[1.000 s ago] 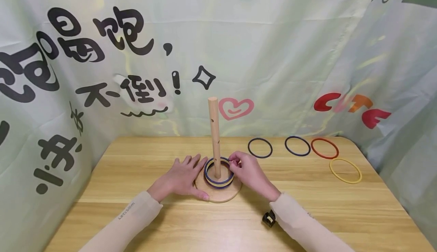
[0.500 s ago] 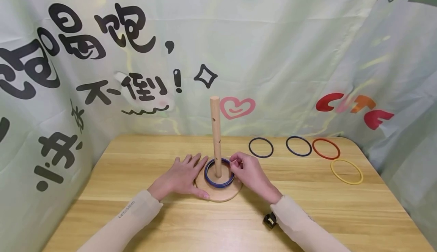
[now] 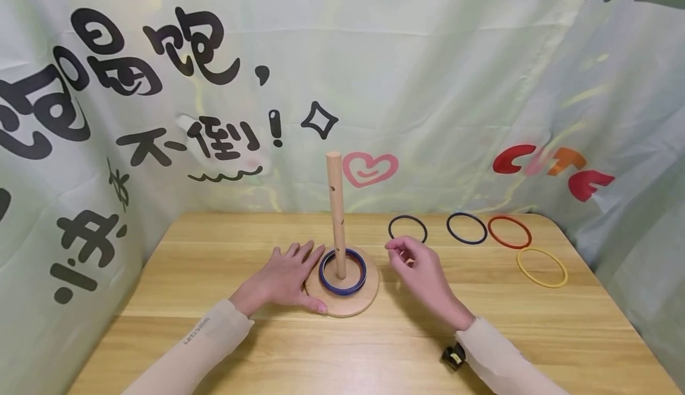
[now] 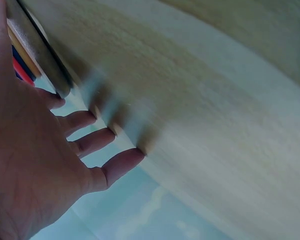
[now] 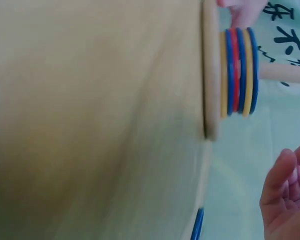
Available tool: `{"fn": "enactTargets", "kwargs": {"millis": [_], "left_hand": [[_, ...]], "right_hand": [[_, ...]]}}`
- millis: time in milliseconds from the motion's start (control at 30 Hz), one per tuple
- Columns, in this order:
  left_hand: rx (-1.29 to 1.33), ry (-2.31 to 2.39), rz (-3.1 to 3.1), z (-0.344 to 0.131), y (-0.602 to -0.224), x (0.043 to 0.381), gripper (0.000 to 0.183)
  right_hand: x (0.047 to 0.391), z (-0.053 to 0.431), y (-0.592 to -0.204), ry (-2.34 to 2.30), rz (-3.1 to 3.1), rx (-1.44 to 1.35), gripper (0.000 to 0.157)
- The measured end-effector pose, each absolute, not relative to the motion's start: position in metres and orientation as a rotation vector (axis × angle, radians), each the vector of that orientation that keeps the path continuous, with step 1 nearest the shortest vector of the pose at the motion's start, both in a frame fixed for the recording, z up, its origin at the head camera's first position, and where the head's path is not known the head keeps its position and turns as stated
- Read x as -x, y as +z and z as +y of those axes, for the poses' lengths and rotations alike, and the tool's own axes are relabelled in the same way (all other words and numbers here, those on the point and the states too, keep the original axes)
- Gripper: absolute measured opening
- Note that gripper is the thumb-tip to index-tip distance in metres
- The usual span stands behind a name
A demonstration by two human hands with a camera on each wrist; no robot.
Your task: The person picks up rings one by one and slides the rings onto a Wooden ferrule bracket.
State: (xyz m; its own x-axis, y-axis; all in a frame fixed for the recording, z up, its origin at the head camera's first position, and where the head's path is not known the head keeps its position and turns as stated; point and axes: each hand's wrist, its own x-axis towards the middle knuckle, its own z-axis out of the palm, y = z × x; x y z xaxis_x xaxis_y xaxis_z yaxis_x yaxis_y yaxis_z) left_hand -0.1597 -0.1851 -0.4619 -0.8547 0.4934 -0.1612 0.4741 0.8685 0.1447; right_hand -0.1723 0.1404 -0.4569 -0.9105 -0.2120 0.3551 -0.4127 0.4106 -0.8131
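While the table (image 3: pixel 332 353) spreads around the upright peg (image 3: pixel 335 216), the left hand (image 3: pixel 283 279) is splayed on the base (image 3: pixel 373 279), left of the peg. Right of the peg hovers the right hand (image 3: pixel 420 264), loosely curled, tips close together; I see nothing between them. The stack (image 5: pixel 241 72) circles the peg's foot. Behind and right of the peg, the dark ring (image 3: pixel 408 216) lies flat, no long axis, beyond the right fingertips and nearer that hand; the red ring (image 3: pixel 489 228) is farther right of the peg.
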Motion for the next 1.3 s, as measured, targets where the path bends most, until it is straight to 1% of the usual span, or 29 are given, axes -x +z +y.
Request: {"fn": "enactTargets", "kwargs": {"millis": [133, 367, 600, 967, 1300], "left_hand": [[-0.74, 0.163, 2.848, -0.185, -0.463, 0.159, 0.136], [-0.744, 0.145, 2.86, -0.186, -0.464, 0.159, 0.136], [-0.771, 0.12, 2.872, -0.185, -0.464, 0.159, 0.136], [-0.777, 0.096, 2.881, -0.185, -0.464, 0.16, 0.136], [-0.779, 0.108, 2.88, -0.185, -0.465, 0.16, 0.137]], "right_hand": [[0.163, 0.164, -0.457, 1.518, -2.444, -0.544, 0.016], [0.158, 0.21, -0.459, 1.45, -2.479, -0.437, 0.01], [0.156, 0.255, -0.462, 1.309, -2.525, -0.314, 0.013], [0.157, 0.319, -0.465, 1.287, -2.545, -0.07, 0.022], [0.161, 0.37, -0.467, 1.206, -2.745, 0.087, 0.04]]}}
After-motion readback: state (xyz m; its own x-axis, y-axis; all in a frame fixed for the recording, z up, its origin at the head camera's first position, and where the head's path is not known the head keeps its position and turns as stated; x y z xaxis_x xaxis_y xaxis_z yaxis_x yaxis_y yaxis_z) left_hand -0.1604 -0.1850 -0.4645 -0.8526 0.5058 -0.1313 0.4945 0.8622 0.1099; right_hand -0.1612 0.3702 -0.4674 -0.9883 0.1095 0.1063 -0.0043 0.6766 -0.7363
